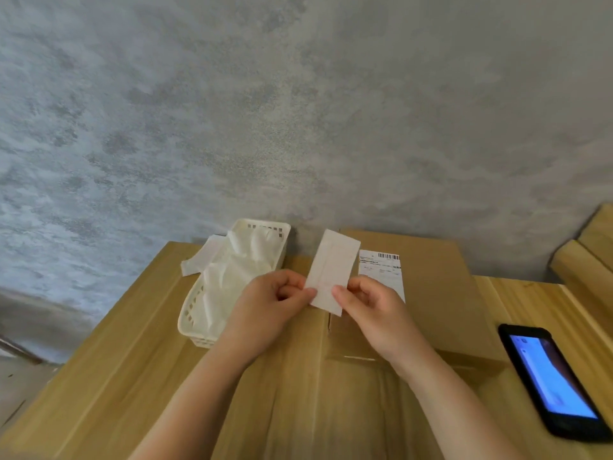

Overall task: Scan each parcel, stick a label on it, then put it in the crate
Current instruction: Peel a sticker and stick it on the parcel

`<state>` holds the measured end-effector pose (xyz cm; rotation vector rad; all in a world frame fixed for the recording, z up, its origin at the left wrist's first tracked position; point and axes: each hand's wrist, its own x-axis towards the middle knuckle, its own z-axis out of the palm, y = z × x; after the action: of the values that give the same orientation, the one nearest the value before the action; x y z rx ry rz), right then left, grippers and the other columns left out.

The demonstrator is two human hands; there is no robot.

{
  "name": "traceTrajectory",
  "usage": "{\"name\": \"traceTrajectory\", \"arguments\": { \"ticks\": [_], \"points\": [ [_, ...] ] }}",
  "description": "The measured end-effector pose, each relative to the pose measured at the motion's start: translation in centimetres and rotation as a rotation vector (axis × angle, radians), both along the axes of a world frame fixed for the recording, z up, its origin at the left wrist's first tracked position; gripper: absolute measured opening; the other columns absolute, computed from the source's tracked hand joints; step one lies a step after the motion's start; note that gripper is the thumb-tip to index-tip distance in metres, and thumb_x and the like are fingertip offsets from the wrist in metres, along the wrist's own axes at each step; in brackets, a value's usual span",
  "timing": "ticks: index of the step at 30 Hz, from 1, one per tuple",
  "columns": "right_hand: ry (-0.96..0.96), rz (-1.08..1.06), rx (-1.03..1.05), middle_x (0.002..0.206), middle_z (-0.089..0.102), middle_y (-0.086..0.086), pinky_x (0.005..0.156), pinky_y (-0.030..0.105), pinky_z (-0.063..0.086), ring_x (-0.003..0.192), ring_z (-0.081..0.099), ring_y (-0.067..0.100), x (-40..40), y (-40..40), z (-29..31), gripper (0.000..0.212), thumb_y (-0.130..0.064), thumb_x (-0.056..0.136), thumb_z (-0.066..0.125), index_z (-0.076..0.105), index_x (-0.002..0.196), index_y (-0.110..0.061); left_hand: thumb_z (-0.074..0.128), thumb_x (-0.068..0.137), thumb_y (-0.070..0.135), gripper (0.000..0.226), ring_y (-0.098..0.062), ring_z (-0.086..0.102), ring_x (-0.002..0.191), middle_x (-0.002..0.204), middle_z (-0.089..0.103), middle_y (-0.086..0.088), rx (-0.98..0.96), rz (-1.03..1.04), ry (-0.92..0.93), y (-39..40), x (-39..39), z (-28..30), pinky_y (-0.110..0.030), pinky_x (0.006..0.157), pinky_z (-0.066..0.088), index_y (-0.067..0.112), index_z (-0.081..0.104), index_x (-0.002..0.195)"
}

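Label (332,269) held at frame centre above the parcel (431,293) on the counter (109,360). Left hand (268,303) and right hand (371,310) pinch its lower corners, fingers curled. Thin, limp, likely sticky; best gripped by the edges.
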<state>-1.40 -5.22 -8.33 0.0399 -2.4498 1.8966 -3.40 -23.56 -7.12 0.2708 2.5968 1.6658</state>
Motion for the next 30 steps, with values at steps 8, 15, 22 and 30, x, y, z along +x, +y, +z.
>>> {"name": "traceTrajectory", "arguments": {
  "ticks": [8,15,22,30],
  "points": [
    [-0.027,-0.113,-0.039,0.096,0.072,-0.027,0.077,0.017,0.054,0.092,0.065,-0.007,2.7,2.5,-0.3,0.013,-0.024,0.098,0.059,0.071,0.095,-0.028,0.053,0.1,0.017,0.017,0.003,0.057,0.067,0.087,0.077,0.001,0.114,-0.214,-0.185,1.4,2.2,-1.5,-0.011,0.065,0.042,0.016,0.07,0.101],
    [-0.03,-0.124,-0.039,0.102,0.073,-0.022,0.077,0.015,0.052,0.096,0.066,-0.005,3.3,2.7,-0.6,0.014,-0.021,0.097,0.061,0.073,0.1,-0.027,0.057,0.098,0.019,0.012,-0.01,0.054,0.068,0.085,0.076,0.0,0.159,-0.224,-0.164,1.8,2.2,-1.9,-0.014,0.067,0.044,0.018,0.068,0.095],
    [-0.034,-0.114,-0.004,0.102,0.072,-0.025,0.078,0.014,0.052,0.096,0.066,-0.006,3.1,2.7,-0.4,0.013,-0.023,0.097,0.061,0.073,0.099,-0.028,0.059,0.096,0.017,0.011,-0.005,0.058,0.068,0.083,0.076,0.0,0.173,-0.249,-0.142,1.8,2.0,-1.6,-0.013,0.071,0.043,0.018,0.068,0.092],
    [0.156,-0.338,0.323,0.105,0.055,-0.019,0.075,0.014,0.046,0.095,0.057,0.003,3.0,2.5,-1.2,0.045,-0.034,0.088,0.071,0.043,0.123,-0.036,0.063,0.094,0.013,0.013,-0.005,0.047,0.065,0.066,0.054,0.009,0.253,-0.252,-0.038,2.0,2.2,-1.7,-0.014,0.064,0.041,0.019,0.07,0.084]
  ]
}}
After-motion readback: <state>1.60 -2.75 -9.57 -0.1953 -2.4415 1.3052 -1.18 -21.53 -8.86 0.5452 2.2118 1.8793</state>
